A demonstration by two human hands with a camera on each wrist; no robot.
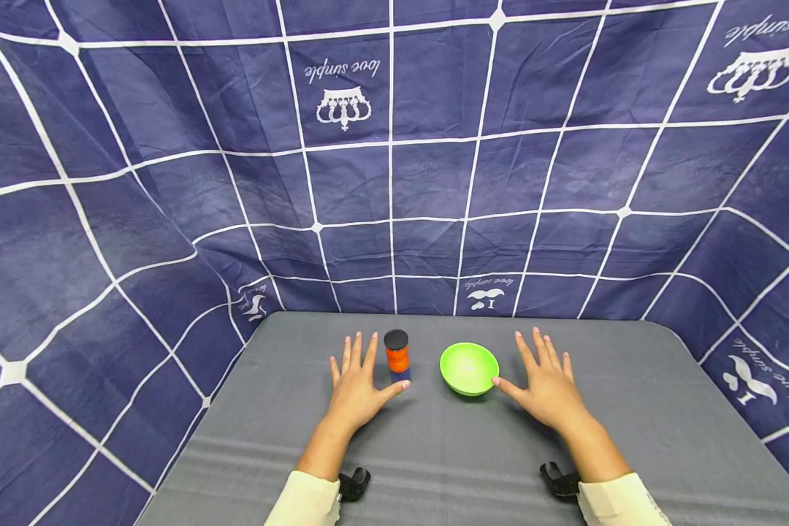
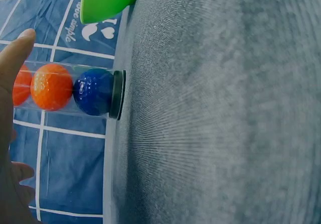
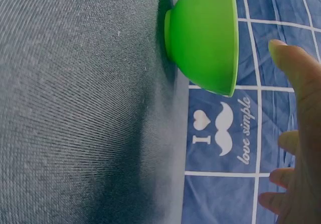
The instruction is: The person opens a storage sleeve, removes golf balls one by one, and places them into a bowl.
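A clear tube of balls (image 1: pixel 397 358) with a black cap stands upright on the grey table. In the left wrist view the tube (image 2: pixel 65 89) shows orange balls and a blue one by its dark base. My left hand (image 1: pixel 356 391) hovers just left of it, fingers spread, holding nothing. To the tube's right sits a green bowl (image 1: pixel 470 370), upright; I see no contents in it. Beside the bowl's right side my right hand (image 1: pixel 547 387) is spread with nothing in it. Its thumb is close to the rim; in the right wrist view a gap separates thumb and bowl (image 3: pixel 203 35).
The grey cloth-covered table (image 1: pixel 434 467) reaches back to a blue curtain (image 1: pixel 434 183) with white grid lines, which also encloses the left and right sides. A black strap mount (image 1: pixel 353 484) sits at the left wrist, another mount (image 1: pixel 559 482) at the right.
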